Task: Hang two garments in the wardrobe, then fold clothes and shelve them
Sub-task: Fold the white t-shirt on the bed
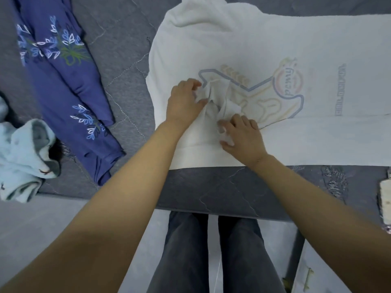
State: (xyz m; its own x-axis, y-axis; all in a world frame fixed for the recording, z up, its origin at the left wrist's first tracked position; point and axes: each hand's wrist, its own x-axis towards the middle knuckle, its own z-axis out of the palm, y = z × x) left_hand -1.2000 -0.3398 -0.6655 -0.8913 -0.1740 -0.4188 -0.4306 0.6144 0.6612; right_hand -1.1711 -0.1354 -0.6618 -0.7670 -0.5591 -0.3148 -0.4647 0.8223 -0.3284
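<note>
A white sweatshirt (275, 49) with a faint printed graphic lies spread flat on the grey quilted bed (211, 187), stretching to the right. My left hand (184, 100) pinches a bunched fold of its fabric near the middle. My right hand (241, 134) pinches the same bunch from the near side. Between the two hands the cloth is crumpled into ridges.
A navy garment with a blue floral print (69, 89) lies on the bed to the left. A crumpled pale-blue garment (23, 157) sits at the bed's left edge. My legs in dark jeans (211, 250) stand against the near edge. A small cream object (385, 197) lies far right.
</note>
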